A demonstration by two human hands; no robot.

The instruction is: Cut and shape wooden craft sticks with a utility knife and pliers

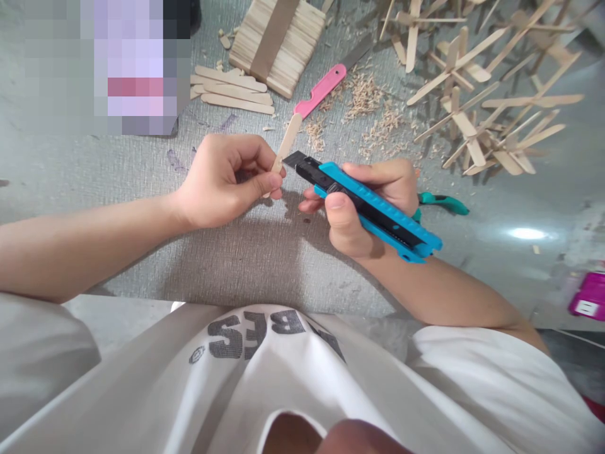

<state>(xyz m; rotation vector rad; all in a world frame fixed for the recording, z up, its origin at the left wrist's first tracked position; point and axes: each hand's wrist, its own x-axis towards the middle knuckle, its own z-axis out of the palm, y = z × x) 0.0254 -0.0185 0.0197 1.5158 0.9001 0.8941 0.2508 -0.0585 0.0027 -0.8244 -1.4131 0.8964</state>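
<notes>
Between thumb and fingers, my left hand [236, 180] pinches a wooden craft stick [289, 137] that points up and slightly right. A blue box cutter [378, 205] lies in the grip of my right hand [373, 195], its thumb on the black slider. The cutter's dark blade tip is at the stick, just above my left thumb; whether it has cut in, I cannot tell. Beyond the stick's upper end lies a pink-handled knife [324, 89] with its blade pointing away. Green-handled pliers or snips [444, 203] are partly hidden behind my right hand.
A banded bundle of craft sticks [278, 41] lies at the back, with several loose sticks [236, 88] beside it. Wood shavings [366, 98] are scattered near the pink knife. Joined stick pieces [472, 113] cover the back right. A magenta object [590, 296] sits at the right edge.
</notes>
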